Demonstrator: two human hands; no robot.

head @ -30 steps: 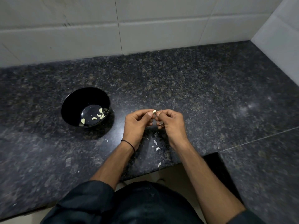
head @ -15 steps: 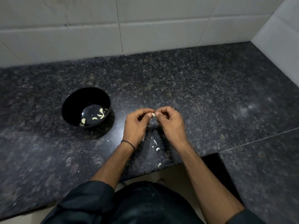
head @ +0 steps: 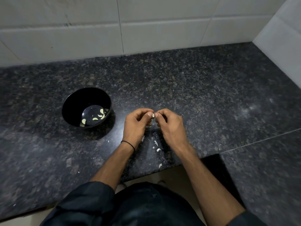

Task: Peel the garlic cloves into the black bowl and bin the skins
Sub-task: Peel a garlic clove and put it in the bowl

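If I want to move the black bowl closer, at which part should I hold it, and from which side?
Take the black bowl probably by the rim on its right side, nearest the left hand. It stands upright and open, and its wall flares upward, so the hand can cup under the flare from outside, thumb over the edge. The peeled cloves lie low, clear of the thumb.

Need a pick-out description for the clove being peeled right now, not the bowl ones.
On the dark granite counter, right of the black bowl, the left hand and right hand meet fingertip to fingertip. The garlic clove is the pale bit pinched between them. Unlike the peeled cloves in the bowl and the skin flakes on the counter, it alone is held in fingers.
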